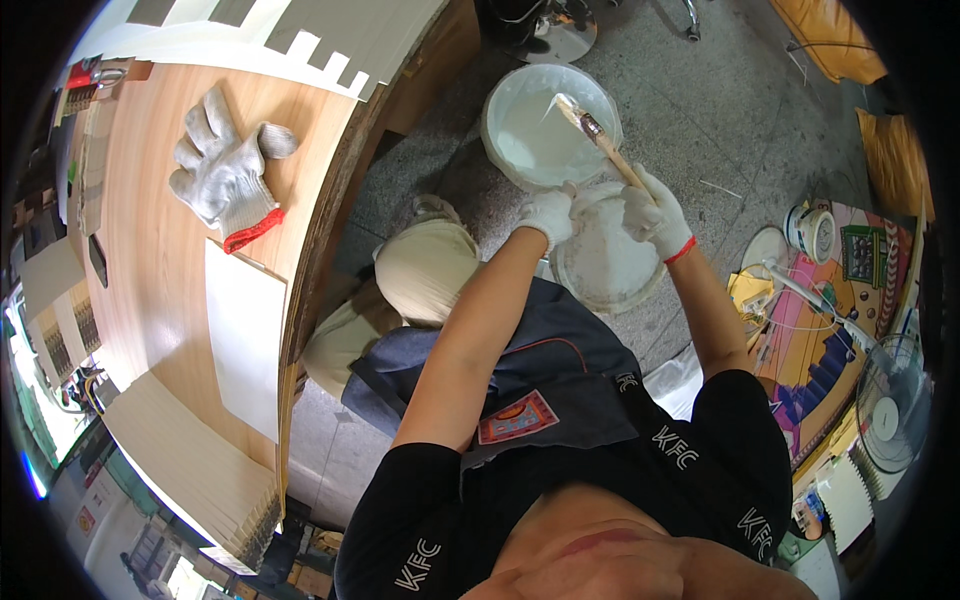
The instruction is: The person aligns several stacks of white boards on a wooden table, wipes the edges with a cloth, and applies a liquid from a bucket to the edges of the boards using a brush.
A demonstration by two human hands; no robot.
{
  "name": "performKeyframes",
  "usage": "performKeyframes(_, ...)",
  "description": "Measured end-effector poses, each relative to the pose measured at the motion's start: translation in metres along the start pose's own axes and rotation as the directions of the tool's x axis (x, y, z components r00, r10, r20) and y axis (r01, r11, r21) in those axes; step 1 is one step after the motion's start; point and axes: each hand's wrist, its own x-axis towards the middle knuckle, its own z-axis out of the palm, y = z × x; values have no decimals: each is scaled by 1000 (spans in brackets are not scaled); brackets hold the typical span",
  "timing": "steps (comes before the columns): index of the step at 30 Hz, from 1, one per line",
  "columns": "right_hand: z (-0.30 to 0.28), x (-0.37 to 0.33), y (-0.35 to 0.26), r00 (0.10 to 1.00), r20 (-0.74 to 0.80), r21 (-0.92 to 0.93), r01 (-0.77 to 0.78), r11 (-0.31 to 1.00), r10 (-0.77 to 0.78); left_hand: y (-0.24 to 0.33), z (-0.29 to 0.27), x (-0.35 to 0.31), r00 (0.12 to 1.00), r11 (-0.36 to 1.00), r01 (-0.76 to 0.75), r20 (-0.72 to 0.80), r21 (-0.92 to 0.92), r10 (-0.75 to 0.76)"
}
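My right hand (661, 217), in a white glove with a red cuff, is closed around the wooden handle of a paintbrush (618, 158). The brush's bristles, coated white, are over the white bucket (493, 140), which holds a pale, thick liquid. A round, white-smeared lid (607, 262) is just in front of the bucket, partly below my hands. My left hand (547, 215), also gloved, is beside the bucket's near rim and the lid's left edge. Its fingers look curled; what they grip is hidden.
On the wooden table (150, 270) at left lie a spare grey-white glove (225, 165), a white board (246, 340) and stacked sheets (190, 465). A chair base (555, 35) stands beyond the bucket. A small tub (809, 233) and a fan (889, 415) are at right.
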Motion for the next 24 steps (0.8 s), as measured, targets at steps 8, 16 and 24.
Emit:
performKeyframes(8, 33, 41, 47, 949, -113, 138, 309, 941, -295, -4, -8, 2, 988, 980, 116, -80, -160, -130)
performKeyframes(16, 61, 50, 20, 953, -161, -293, 204, 934, -258, -33, -17, 9, 845, 840, 197, -347, -506, -407)
performKeyframes(24, 103, 33, 10, 782, -330, -555, 292, 779, -529, -95, -9, 62, 665, 689, 87, -473, -720, -578)
